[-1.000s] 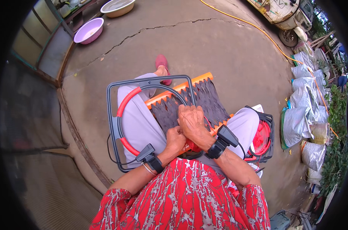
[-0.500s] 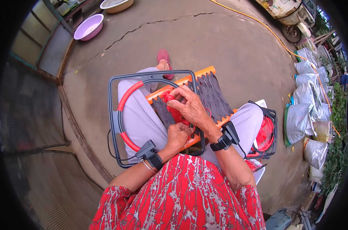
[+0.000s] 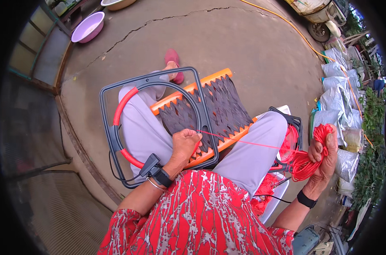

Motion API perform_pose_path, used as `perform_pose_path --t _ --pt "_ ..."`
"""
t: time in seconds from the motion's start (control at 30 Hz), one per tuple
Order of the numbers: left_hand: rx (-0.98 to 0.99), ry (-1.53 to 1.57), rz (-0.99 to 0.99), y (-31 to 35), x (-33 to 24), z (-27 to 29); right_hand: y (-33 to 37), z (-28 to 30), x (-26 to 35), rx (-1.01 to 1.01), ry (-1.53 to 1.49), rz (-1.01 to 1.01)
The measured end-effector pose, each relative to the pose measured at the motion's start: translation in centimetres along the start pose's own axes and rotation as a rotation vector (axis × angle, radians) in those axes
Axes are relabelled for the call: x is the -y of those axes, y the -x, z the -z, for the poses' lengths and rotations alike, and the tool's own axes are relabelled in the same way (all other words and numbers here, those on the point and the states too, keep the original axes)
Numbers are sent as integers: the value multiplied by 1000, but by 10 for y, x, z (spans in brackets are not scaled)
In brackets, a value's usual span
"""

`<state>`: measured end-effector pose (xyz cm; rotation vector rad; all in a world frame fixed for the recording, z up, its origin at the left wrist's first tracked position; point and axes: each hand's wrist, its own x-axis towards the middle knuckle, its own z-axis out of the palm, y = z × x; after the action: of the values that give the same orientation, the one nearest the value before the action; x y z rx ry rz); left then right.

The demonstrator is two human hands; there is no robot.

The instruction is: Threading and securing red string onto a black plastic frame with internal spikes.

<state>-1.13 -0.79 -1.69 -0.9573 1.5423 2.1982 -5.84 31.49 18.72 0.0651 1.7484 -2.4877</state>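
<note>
Fisheye view from left camera of head-worn pair, facing steeply down. Shirt (image 3: pixel 201 212) nearest, along lower edge; left hand (image 3: pixel 185 146) close, near middle; right hand (image 3: pixel 326 155) close, toward right; ground (image 3: pixel 252 51) farther, stretching ahead; edges bend outward.

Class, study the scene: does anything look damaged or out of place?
Yes: a long, jagged crack runs across the ground beyond the red footwear, breaking an otherwise fairly smooth surface.
</note>
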Motion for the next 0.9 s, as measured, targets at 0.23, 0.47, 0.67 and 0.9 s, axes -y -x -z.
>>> perform_pose_path --t 0.23,0.47,0.67,0.9 --pt "188 153 19 15 -9 -11 11 85 -63 -404 798 69" --pt "154 195 49 13 -11 -4 -2 -15 -79 -163 820 -98" --pt "87 159 61 11 -10 -7 17 -73 -112 298 782 -227" --pt "30 117 -25 14 -6 -10 24 -99 -158 448 1352 69"
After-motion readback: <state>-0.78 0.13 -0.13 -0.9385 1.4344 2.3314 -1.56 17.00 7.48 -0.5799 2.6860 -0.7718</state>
